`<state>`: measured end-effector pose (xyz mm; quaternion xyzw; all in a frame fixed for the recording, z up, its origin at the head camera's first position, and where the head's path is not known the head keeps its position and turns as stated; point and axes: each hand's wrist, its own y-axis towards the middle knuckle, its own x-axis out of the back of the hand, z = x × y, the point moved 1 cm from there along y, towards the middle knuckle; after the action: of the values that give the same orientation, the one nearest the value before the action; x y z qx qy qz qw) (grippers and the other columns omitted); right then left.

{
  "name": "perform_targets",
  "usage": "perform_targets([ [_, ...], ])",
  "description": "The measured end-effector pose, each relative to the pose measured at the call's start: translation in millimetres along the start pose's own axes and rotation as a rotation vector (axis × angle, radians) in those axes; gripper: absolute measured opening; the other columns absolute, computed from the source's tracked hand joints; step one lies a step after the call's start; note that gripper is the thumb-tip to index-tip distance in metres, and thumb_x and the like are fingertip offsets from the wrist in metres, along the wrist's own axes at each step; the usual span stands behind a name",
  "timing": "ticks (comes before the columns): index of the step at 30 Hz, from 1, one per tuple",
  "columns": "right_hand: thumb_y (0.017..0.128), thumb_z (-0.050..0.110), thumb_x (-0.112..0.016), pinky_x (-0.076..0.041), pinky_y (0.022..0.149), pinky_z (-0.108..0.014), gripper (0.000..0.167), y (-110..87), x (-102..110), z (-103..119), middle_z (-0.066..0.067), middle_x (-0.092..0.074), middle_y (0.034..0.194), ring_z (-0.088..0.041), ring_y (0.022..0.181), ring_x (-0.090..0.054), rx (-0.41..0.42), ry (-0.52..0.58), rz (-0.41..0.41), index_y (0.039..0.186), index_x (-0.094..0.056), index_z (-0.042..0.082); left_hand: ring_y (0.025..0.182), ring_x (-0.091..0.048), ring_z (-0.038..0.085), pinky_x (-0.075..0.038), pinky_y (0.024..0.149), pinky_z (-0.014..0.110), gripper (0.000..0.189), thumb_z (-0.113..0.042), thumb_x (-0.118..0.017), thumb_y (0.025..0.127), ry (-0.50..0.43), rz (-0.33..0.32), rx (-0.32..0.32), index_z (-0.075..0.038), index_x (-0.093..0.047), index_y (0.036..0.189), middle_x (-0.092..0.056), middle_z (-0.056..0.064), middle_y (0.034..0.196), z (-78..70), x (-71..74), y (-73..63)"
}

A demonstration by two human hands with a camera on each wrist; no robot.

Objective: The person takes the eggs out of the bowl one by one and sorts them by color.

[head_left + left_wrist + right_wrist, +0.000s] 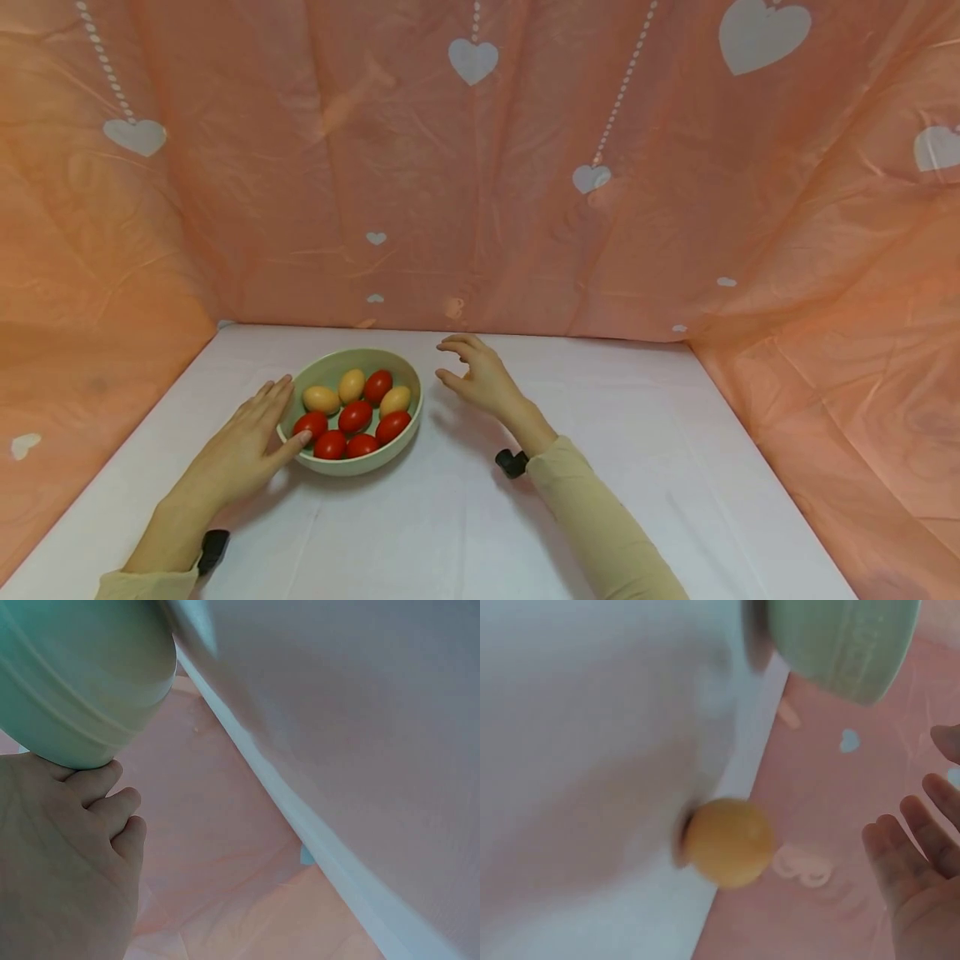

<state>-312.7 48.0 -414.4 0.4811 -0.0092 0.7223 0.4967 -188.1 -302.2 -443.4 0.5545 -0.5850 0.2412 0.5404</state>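
Note:
A pale green bowl [352, 468] stands on the left half of the table, with several glossy red eggs [355, 416] and yellow eggs [352, 386] in it. My left hand [240, 450] rests along the bowl's left side, its fingers at the outer wall and the thumb reaching over the rim near a red egg. To the right of the bowl, my right hand [483, 379] hovers with parted, slightly bent fingers and nothing in them. In the right wrist view, a yellow egg [729, 842] lies on the table outside the bowl; the head view does not show it.
A white cloth [637, 467] covers the table. Peach-coloured curtains [480, 192] with pale hearts hang behind it and on both sides. A small black wrist camera [512, 463] sits at the right wrist, another [213, 550] at the left.

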Motion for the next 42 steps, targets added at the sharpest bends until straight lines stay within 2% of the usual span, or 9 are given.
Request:
perform_targets([
  [8, 0.094, 0.014, -0.077, -0.056, 0.097, -0.032, 0.038, 10.7, -13, 24, -0.013, -0.063, 0.135, -0.027, 0.122, -0.063, 0.093, -0.009, 0.030, 0.129, -0.068, 0.002, 0.148, -0.031, 0.052, -0.012, 0.130, 0.049, 0.083, -0.041, -0.067, 0.100, 0.005, -0.023, -0.017, 0.012, -0.034, 0.156, -0.034, 0.032, 0.161, -1.3, 0.7, 0.2],
  [13, 0.095, 0.014, -0.076, -0.056, 0.097, -0.030, 0.037, 15.8, -22, 36, -0.013, -0.064, 0.134, -0.026, 0.120, -0.064, 0.117, -0.015, 0.084, 0.130, -0.068, 0.001, 0.149, -0.030, 0.051, -0.009, 0.131, 0.045, 0.083, -0.041, -0.065, 0.101, 0.009, -0.028, -0.017, 0.011, -0.033, 0.156, -0.034, 0.032, 0.162, -1.0, -0.5, 0.1],
  [20, 0.097, 0.018, -0.074, -0.052, 0.104, -0.033, 0.040, 21.9, -34, 47, -0.011, -0.062, 0.137, -0.025, 0.122, -0.062, 0.094, -0.094, 0.209, 0.134, -0.067, 0.004, 0.149, -0.031, 0.051, -0.014, 0.130, 0.050, 0.083, -0.042, -0.065, 0.101, 0.017, -0.023, -0.012, 0.011, -0.033, 0.157, -0.034, 0.032, 0.162, 0.1, -0.6, 0.3],
  [25, 0.098, 0.020, -0.072, -0.049, 0.108, -0.030, 0.041, 24.5, -43, 50, -0.008, -0.062, 0.138, -0.022, 0.126, -0.061, 0.063, -0.146, 0.288, 0.137, -0.066, 0.007, 0.150, -0.030, 0.051, -0.009, 0.131, 0.046, 0.083, -0.042, -0.064, 0.101, 0.013, -0.016, -0.008, 0.010, -0.032, 0.157, -0.032, 0.031, 0.163, 0.3, -0.3, -0.2],
  [30, 0.098, 0.017, -0.072, -0.047, 0.112, -0.030, 0.032, 30.5, -47, 51, -0.008, -0.064, 0.138, -0.023, 0.129, -0.061, 0.066, -0.177, 0.366, 0.129, -0.071, 0.007, 0.151, -0.028, 0.051, -0.012, 0.130, 0.051, 0.084, -0.043, -0.064, 0.102, 0.004, 0.000, 0.001, 0.010, -0.030, 0.158, -0.031, 0.030, 0.164, 0.6, 0.3, 0.6],
  [35, 0.097, 0.013, -0.073, -0.047, 0.110, -0.026, 0.023, 41.4, -46, 47, -0.006, -0.068, 0.134, -0.021, 0.125, -0.063, 0.123, -0.215, 0.461, 0.120, -0.077, 0.011, 0.150, -0.029, 0.051, -0.013, 0.129, 0.051, 0.084, -0.042, -0.065, 0.101, 0.009, -0.014, -0.005, 0.010, -0.031, 0.158, -0.032, 0.030, 0.163, 1.7, -0.6, 0.2],
  [42, 0.093, 0.013, -0.080, -0.049, 0.100, -0.019, 0.024, 53.8, -42, 42, -0.001, -0.073, 0.122, -0.021, 0.113, -0.067, 0.153, -0.179, 0.593, 0.117, -0.079, 0.012, 0.151, -0.028, 0.050, -0.016, 0.128, 0.054, 0.085, -0.044, -0.064, 0.101, 0.003, 0.002, 0.011, 0.010, -0.030, 0.158, -0.030, 0.029, 0.165, 0.1, 0.8, 0.5],
])
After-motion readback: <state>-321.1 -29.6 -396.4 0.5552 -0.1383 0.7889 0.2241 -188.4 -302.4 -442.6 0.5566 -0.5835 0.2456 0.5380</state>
